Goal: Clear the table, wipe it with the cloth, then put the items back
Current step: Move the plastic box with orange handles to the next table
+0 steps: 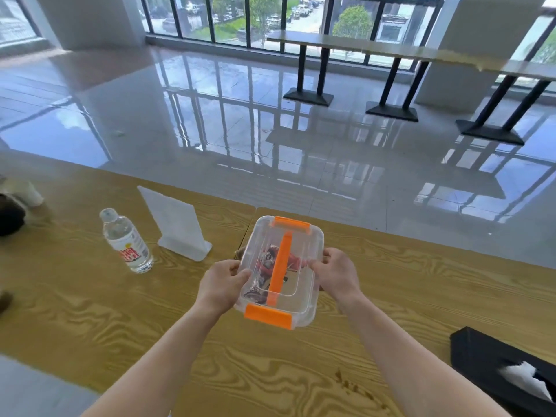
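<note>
2 hands do the work here: our left hand (224, 282) and right hand (335, 273) each pinch a long side of the orange-latched clear box (304, 245) between fingers and thumb. The box is over the middle of the wooden table (90, 311); whether it rests there we cannot tell. With the water bottle (126, 240), sign stand (177, 224) and black tissue box (487, 356) on the tabletop and no cloth in sight, we judge clearing is in hand. Next we need a level carry off the table, gripping the slick plastic firmly

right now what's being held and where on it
The clear box, by its long sides: left hand on the left, right hand on the right.
</note>
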Motion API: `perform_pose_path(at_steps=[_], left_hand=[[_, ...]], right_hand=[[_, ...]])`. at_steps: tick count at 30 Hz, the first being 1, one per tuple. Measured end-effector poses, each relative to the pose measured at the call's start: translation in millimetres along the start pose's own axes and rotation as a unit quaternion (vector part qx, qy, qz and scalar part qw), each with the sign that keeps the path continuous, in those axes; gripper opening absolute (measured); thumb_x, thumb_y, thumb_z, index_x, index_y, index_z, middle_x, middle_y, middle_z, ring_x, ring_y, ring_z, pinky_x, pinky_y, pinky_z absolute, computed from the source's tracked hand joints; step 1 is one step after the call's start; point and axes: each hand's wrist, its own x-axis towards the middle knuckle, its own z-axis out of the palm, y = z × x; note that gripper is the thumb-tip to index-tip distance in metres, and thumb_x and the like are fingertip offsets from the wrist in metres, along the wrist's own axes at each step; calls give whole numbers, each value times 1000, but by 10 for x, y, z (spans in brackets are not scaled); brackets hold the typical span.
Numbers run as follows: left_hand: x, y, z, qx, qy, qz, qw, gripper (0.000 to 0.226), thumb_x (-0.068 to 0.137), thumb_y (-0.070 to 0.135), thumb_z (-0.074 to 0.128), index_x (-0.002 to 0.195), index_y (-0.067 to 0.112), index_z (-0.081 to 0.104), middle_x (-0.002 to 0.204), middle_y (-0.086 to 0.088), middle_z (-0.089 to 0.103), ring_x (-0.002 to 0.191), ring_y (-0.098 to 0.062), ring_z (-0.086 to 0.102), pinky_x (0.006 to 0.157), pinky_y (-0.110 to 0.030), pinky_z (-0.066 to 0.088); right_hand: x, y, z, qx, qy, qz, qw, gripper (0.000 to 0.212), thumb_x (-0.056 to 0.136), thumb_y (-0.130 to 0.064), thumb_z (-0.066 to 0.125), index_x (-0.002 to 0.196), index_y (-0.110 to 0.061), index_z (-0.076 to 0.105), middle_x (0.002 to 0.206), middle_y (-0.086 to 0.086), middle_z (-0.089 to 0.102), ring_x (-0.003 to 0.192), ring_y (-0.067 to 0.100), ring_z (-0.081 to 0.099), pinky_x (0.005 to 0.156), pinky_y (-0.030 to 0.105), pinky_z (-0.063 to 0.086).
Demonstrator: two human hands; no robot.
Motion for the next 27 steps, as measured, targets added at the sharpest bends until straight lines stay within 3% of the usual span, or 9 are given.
perform_pose_path(at_steps=[3, 8, 13, 17, 22, 27], left_hand=[[-19, -172, -224, 7, 28, -13, 1000, 23, 89, 37, 62, 80, 19, 74, 75, -2, 73, 75, -25, 70, 70, -48, 57], [-31, -448, -571, 10, 58, -35, 998, 18, 92, 32, 63, 85, 23, 76, 78, 4, 75, 76, -19, 71, 71, -44, 58], [-72, -763, -910, 11, 74, -53, 996, 19, 93, 31, 63, 81, 22, 75, 76, 1, 75, 78, -23, 70, 73, -47, 55], [-91, -997, -1167, 14, 86, -68, 994, 23, 94, 28, 63, 73, 25, 72, 68, 10, 70, 71, -16, 65, 68, -40, 51], [-98, -1242, -1479, 9, 83, -99, 992, 14, 95, 27, 62, 94, 24, 76, 87, 6, 76, 84, -19, 70, 78, -46, 58], [-104, -1530, -1734, 22, 77, -110, 991, 15, 96, 27, 61, 94, 22, 75, 85, 3, 76, 84, -21, 70, 81, -49, 57]], right_hand=[[-14, -149, 288, -11, -18, -12, 1000, 15, 89, -37, 71, 95, -24, 68, 88, -5, 74, 78, 17, 72, 75, 46, 63], [-42, -334, 735, 4, -53, -13, 998, 17, 87, -38, 72, 95, -24, 68, 85, -4, 74, 74, 17, 73, 72, 47, 63], [-133, -475, 1177, 7, -65, -16, 998, 20, 85, -44, 74, 92, -26, 68, 84, -6, 74, 73, 16, 72, 71, 47, 62], [-226, -564, 1510, 18, -78, -7, 997, 21, 84, -43, 74, 93, -25, 66, 87, -6, 72, 78, 15, 71, 76, 46, 61], [-364, -680, 1929, 25, -88, 2, 996, 22, 85, -37, 75, 97, -23, 63, 88, -4, 68, 82, 18, 69, 74, 46, 62], [-491, -728, 2334, 40, -100, 25, 994, 21, 83, -38, 75, 93, -27, 60, 89, -2, 69, 80, 20, 71, 73, 48, 62]])
